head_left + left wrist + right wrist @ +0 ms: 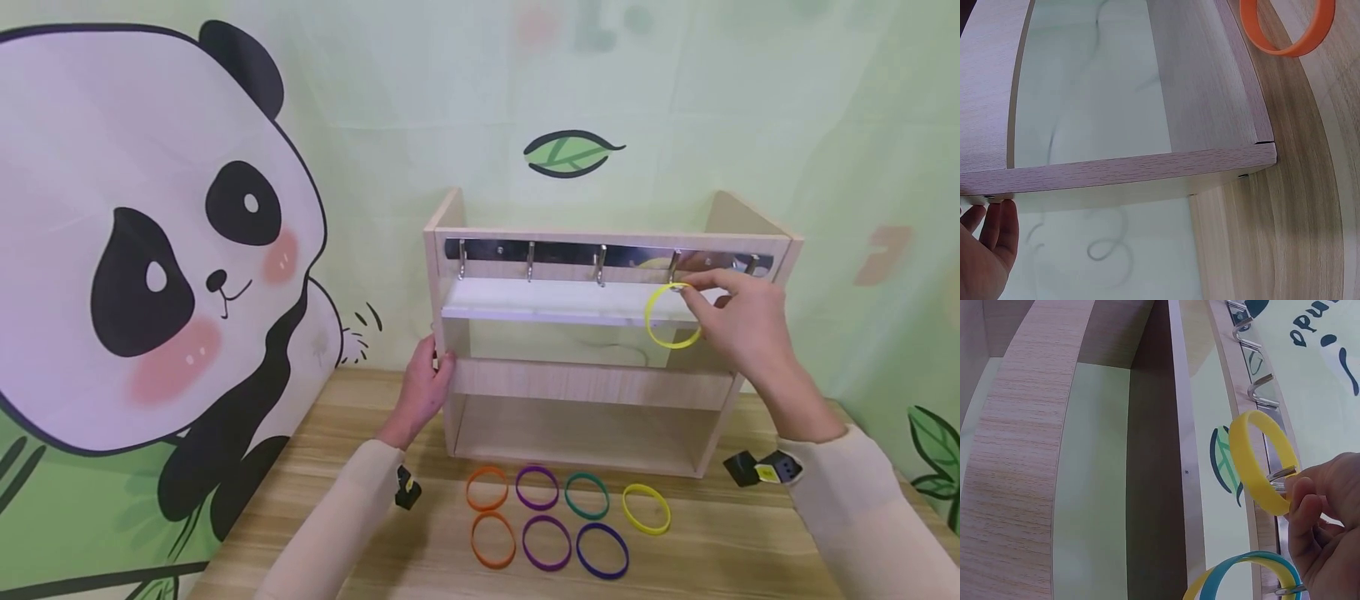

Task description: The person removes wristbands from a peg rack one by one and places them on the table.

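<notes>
Near the rack's right end, my right hand (750,321) pinches a yellow wristband (652,327) between thumb and fingertips. In the right wrist view the yellow wristband (1249,459) is at a metal hook (1282,474), whose tip shows within the loop. Whether it bears on the hook I cannot tell. A teal wristband (1210,584) and another yellow one hang on the neighbouring hook, hidden behind my hand in the head view. My left hand (422,383) holds the left side panel (442,333) of the wooden shelf, fingertips against its outer face in the left wrist view.
On the table (360,533) before the shelf lie several wristbands in two rows, among them orange (474,554), purple (527,554), teal (568,504), blue (582,560) and yellow (651,531). A metal strip (566,252) with several hooks crosses the shelf's upper part.
</notes>
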Action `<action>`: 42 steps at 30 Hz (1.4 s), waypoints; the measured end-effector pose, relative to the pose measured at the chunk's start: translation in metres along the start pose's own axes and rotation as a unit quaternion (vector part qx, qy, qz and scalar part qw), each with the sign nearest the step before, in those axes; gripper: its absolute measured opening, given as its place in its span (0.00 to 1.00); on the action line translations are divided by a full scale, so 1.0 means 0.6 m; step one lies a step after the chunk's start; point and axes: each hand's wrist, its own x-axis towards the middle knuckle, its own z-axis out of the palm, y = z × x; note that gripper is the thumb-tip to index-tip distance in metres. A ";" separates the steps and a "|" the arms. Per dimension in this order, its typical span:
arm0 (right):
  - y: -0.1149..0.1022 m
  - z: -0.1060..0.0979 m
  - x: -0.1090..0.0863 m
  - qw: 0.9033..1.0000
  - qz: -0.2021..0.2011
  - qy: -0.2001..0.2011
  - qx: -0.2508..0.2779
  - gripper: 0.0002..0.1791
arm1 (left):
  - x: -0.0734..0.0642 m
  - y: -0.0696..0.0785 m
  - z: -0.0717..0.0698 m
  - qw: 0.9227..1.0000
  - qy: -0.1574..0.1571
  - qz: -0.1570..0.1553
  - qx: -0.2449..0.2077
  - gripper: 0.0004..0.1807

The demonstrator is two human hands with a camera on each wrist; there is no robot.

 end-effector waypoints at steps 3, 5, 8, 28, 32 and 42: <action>0.001 -0.001 -0.003 1.000 -0.004 0.005 0.006 0.15 | 0.000 0.001 0.001 1.000 0.000 -0.001 -0.003 0.25; 0.001 0.000 -0.006 1.000 -0.014 0.013 0.009 0.14 | 0.000 0.001 0.001 1.000 -0.001 -0.002 -0.003 0.25; 0.003 0.000 -0.011 0.999 -0.033 0.026 0.012 0.13 | 0.000 0.001 0.001 1.000 -0.003 -0.002 -0.004 0.25; 0.026 0.014 -0.073 0.989 -0.138 0.059 0.011 0.06 | 0.000 0.000 0.001 1.000 0.007 0.004 -0.001 0.25; 0.038 0.022 -0.086 0.988 -0.146 0.044 0.012 0.06 | 0.000 -0.002 0.002 1.000 0.006 0.006 0.000 0.25; 0.072 0.050 -0.119 0.988 -0.154 -0.012 0.009 0.05 | -0.001 -0.001 0.000 1.000 0.002 0.007 0.003 0.25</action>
